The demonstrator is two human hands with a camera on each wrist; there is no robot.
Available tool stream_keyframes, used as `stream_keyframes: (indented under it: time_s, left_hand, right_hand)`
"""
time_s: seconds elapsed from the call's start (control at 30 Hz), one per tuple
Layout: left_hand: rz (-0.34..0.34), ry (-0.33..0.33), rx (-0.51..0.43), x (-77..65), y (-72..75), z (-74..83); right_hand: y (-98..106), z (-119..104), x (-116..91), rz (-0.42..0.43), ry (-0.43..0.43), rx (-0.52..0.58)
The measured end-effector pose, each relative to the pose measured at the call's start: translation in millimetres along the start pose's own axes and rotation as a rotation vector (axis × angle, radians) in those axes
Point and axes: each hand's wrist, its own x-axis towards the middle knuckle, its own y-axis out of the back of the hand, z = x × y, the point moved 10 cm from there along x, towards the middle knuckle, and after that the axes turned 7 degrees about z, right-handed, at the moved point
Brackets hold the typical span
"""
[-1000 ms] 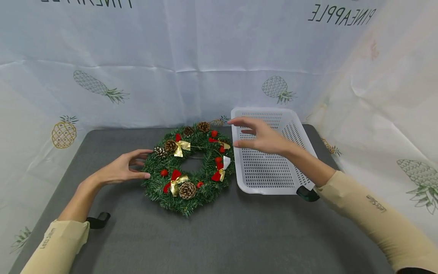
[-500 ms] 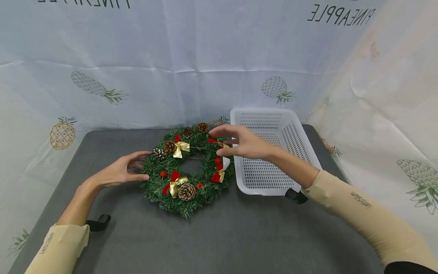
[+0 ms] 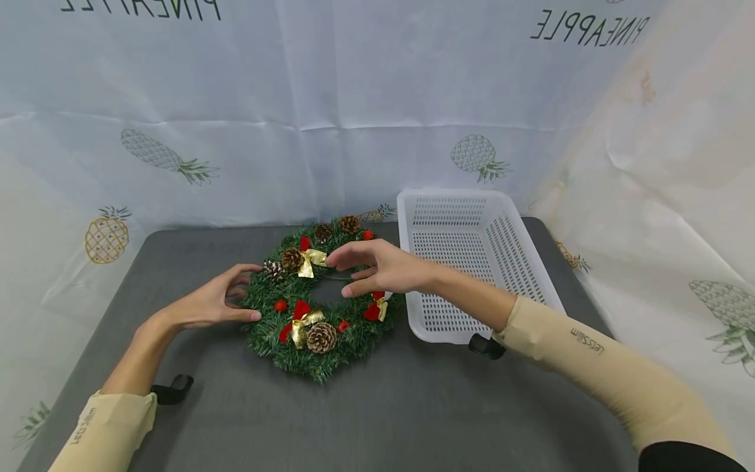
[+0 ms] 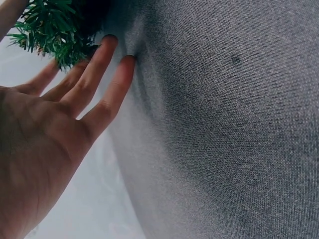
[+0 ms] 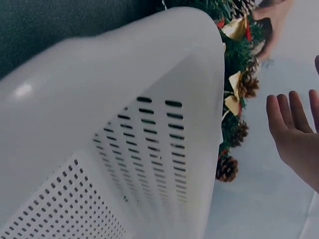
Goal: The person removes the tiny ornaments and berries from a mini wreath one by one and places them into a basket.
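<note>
A green Christmas wreath (image 3: 265, 334) with pinecones, red berries and gold-and-red bows lies flat on the dark grey table. At its left edge is my left hand (image 3: 206, 298), thumb and fingers spread along the greenery. In the left wrist view, the fingers of my left hand (image 4: 55, 119) are loosely extended beside the needles, fingertips close to the grey cloth. My right hand (image 3: 389, 267) hovers above the wreath's right side with relaxed, parted fingers and nothing in them. It hides part of the ring. In the right wrist view, my right hand (image 5: 299, 134) appears apart from the greenery.
A white perforated plastic basket (image 3: 421, 328) stands on the table (image 3: 366, 419) right of the wreath, beneath my right forearm. Behind the table hangs a white curtain (image 3: 366, 78) with pineapple prints, which also runs along both sides.
My right hand has moved left from above the basket to above the wreath's right part and come down a little. The left hand and the wreath stay nearly in place.
</note>
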Motion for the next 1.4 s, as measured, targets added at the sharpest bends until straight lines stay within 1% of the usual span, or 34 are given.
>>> stream_keyframes:
  time_s: [0.17,0.33,0.4,0.6,0.9,1.07,1.17,1.27,1.4]
  left_hand:
    - [-0.004,0.005,-0.01,1.0,-0.2,-3.5]
    - [-0.024,0.015,-0.008,0.7,-2.9,-4.7]
    - [-0.029,0.023,-0.004,0.4,-3.4,-4.8]
    - [-0.033,0.044,-0.009,0.3,-4.5,-6.3]
    - [-0.027,0.048,-0.012,-2.1,-4.6,-7.1]
    - [-0.022,0.048,-0.004,-3.2,-4.4,-7.3]
    - [-0.017,0.059,-0.002,-3.5,-3.4,-8.8]
    - [-0.018,0.065,-0.007,-3.6,-2.7,-8.9]
    - [-0.027,0.074,-0.012,-3.9,-3.0,-10.6]
  right_hand:
    - [-20,3,3,-0.073,-0.036,-0.014]
    - [-39,6,6,-0.156,-0.059,0.014]
    - [-45,7,8,-0.178,-0.067,0.026]
    - [-58,10,11,-0.215,-0.09,-0.028]
    - [-74,19,13,-0.269,-0.121,-0.09]
    - [-80,22,13,-0.281,-0.123,-0.14]
    - [-83,24,13,-0.284,-0.128,-0.16]
    - [-86,26,13,-0.295,-0.119,-0.192]
    - [-89,26,12,-0.308,-0.082,-0.252]
